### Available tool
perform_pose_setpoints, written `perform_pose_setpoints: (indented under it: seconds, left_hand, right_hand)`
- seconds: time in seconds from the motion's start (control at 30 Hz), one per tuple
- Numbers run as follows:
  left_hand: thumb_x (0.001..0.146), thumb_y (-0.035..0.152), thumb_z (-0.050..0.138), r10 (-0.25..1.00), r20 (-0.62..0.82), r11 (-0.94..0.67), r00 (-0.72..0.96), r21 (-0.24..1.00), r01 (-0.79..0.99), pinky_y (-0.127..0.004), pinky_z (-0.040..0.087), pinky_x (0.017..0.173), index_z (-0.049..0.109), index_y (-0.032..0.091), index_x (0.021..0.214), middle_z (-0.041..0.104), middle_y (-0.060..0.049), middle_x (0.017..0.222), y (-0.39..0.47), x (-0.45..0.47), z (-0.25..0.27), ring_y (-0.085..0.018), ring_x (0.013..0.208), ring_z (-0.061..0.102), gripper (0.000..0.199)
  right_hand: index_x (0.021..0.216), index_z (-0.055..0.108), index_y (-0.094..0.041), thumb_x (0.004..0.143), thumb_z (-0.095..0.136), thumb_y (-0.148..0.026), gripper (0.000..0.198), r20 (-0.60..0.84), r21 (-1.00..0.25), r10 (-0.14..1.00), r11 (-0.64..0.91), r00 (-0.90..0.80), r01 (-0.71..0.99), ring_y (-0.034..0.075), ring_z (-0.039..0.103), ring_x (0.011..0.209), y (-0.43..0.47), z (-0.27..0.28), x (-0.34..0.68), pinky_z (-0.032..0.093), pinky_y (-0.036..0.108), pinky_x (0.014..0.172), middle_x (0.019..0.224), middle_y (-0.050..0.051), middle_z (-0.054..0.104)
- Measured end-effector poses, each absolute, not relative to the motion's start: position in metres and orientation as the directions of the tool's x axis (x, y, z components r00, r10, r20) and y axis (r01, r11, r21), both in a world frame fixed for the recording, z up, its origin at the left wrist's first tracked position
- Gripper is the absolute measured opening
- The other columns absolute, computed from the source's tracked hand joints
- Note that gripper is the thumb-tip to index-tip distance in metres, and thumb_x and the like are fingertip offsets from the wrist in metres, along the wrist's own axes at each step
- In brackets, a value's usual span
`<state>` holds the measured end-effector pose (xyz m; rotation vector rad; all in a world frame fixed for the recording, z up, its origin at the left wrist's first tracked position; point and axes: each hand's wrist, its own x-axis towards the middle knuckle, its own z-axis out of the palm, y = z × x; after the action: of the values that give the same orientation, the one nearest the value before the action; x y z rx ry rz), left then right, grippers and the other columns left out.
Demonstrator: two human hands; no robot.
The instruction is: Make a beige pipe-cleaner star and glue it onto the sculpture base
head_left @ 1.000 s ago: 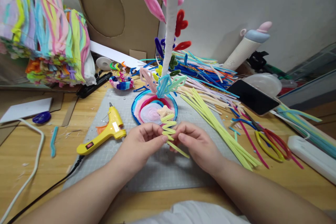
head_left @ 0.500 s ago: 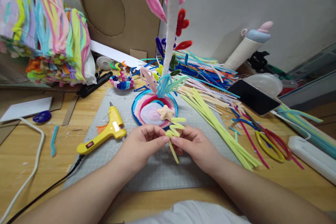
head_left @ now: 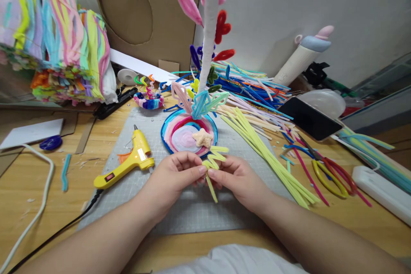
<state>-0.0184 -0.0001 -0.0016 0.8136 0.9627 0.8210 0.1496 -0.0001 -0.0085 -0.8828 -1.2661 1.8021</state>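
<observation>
Between my hands is a pale yellow pipe cleaner (head_left: 212,163), bent into a zigzag at its upper part with a straight tail pointing down. My left hand (head_left: 180,175) pinches it between thumb and fingertips. From the other side my right hand (head_left: 237,180) pinches the same pipe cleaner, the two thumbs almost meeting. Just beyond my fingers lies a round base (head_left: 167,137) coiled from coloured pipe cleaners, bearing a cream star (head_left: 203,138). A white wrapped stem (head_left: 209,25) with fuzzy flowers and leaves rises behind the coiled middle.
A yellow glue gun (head_left: 128,165) lies left on the grey cutting mat (head_left: 192,218). Loose yellow pipe cleaners (head_left: 266,154) lie to the right, with scissors (head_left: 334,175) and a phone (head_left: 310,117) beyond. Bundled pipe cleaners (head_left: 58,38) are stacked at the back left.
The zigzag part of the pipe cleaner has tilted slightly right and its tail has swung a little left. Both hands stay nearly in place.
</observation>
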Motion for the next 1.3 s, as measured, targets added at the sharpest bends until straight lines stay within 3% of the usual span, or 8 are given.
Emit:
perform_pose_setpoints:
  seconds: [0.2, 0.43, 0.6, 0.67, 0.77, 0.97, 1.1, 1.3]
  left_hand:
    - [0.065, 0.027, 0.078, 0.879, -0.337, 0.419, 0.336, 0.884, -0.208, -0.02, 0.041, 0.058, 0.06, 0.015, 0.069, 0.059, 0.003, 0.061, 0.001, -0.017, 0.001, -0.008, 0.056, 0.052, 0.022]
    - [0.062, 0.022, 0.079, 0.917, -0.283, 0.35, 0.28, 0.908, -0.229, -0.025, 0.049, 0.069, 0.064, 0.016, 0.078, 0.068, -0.001, 0.076, 0.001, -0.016, 0.001, -0.014, 0.07, 0.062, 0.022]
    - [0.073, 0.021, 0.07, 0.978, -0.13, 0.125, 0.165, 0.991, 0.036, -0.03, 0.049, 0.079, 0.073, 0.02, 0.084, 0.074, -0.004, 0.086, -0.003, -0.018, 0.005, -0.019, 0.083, 0.066, 0.011]
    - [0.076, 0.02, 0.067, 0.99, -0.027, 0.004, 0.139, 0.987, 0.162, -0.031, 0.048, 0.084, 0.075, 0.022, 0.087, 0.074, -0.004, 0.092, -0.005, -0.019, 0.007, -0.02, 0.09, 0.065, 0.014]
    - [0.078, 0.018, 0.063, 0.988, 0.042, -0.074, 0.15, 0.974, 0.213, -0.031, 0.047, 0.086, 0.075, 0.026, 0.092, 0.074, -0.003, 0.096, -0.007, -0.02, 0.009, -0.02, 0.093, 0.065, 0.019]
    - [0.074, 0.017, 0.066, 0.981, -0.068, 0.056, 0.18, 0.996, 0.071, -0.03, 0.048, 0.084, 0.075, 0.023, 0.088, 0.074, -0.003, 0.092, -0.005, -0.019, 0.008, -0.02, 0.09, 0.065, 0.017]
    - [0.071, 0.023, 0.072, 0.941, -0.244, 0.285, 0.233, 0.945, -0.159, -0.024, 0.049, 0.069, 0.068, 0.018, 0.083, 0.072, -0.001, 0.079, -0.001, -0.016, 0.005, -0.014, 0.072, 0.063, 0.013]
    - [0.069, 0.023, 0.074, 0.892, -0.295, 0.389, 0.342, 0.887, -0.25, -0.017, 0.042, 0.055, 0.06, 0.014, 0.071, 0.063, 0.004, 0.062, 0.0, -0.015, 0.002, -0.006, 0.054, 0.054, 0.017]
  right_hand:
    - [0.07, 0.065, -0.016, 0.077, 0.067, -0.037, 0.022, -0.121, -0.962, 0.878, -0.218, -0.462, -0.162, 0.008, 0.046, 0.053, 0.0, -0.007, 0.149, 0.04, 0.02, 0.052, 0.062, -0.002, 0.056]
    - [0.069, 0.063, -0.016, 0.074, 0.07, -0.039, 0.024, -0.14, -0.96, 0.897, -0.226, -0.419, -0.163, 0.007, 0.045, 0.052, -0.001, -0.008, 0.148, 0.041, 0.02, 0.05, 0.058, -0.004, 0.052]
    - [0.072, 0.065, -0.016, 0.076, 0.07, -0.036, 0.021, -0.169, -0.946, 0.908, -0.258, -0.383, -0.196, 0.008, 0.051, 0.054, -0.002, -0.011, 0.149, 0.046, 0.021, 0.055, 0.061, -0.002, 0.057]
    - [0.073, 0.066, -0.016, 0.076, 0.07, -0.035, 0.019, -0.177, -0.939, 0.911, -0.27, -0.373, -0.214, 0.008, 0.053, 0.056, -0.003, -0.012, 0.149, 0.048, 0.021, 0.056, 0.063, -0.002, 0.059]
    - [0.072, 0.067, -0.017, 0.075, 0.071, -0.035, 0.019, -0.181, -0.926, 0.912, -0.285, -0.369, -0.249, 0.009, 0.054, 0.056, -0.003, -0.013, 0.15, 0.049, 0.021, 0.056, 0.062, -0.001, 0.06]
    - [0.073, 0.068, -0.016, 0.076, 0.071, -0.032, 0.016, -0.17, -0.905, 0.91, -0.297, -0.379, -0.306, 0.008, 0.055, 0.056, -0.004, -0.017, 0.15, 0.048, 0.02, 0.056, 0.062, -0.002, 0.061]
    - [0.074, 0.068, -0.016, 0.075, 0.071, -0.031, 0.016, -0.174, -0.907, 0.916, -0.292, -0.361, -0.303, 0.008, 0.054, 0.055, -0.005, -0.017, 0.15, 0.047, 0.02, 0.055, 0.063, -0.002, 0.061]
    - [0.069, 0.066, -0.016, 0.074, 0.071, -0.034, 0.02, -0.182, -0.922, 0.889, -0.303, -0.421, -0.24, 0.008, 0.051, 0.054, -0.004, -0.008, 0.148, 0.044, 0.02, 0.054, 0.059, -0.003, 0.057]
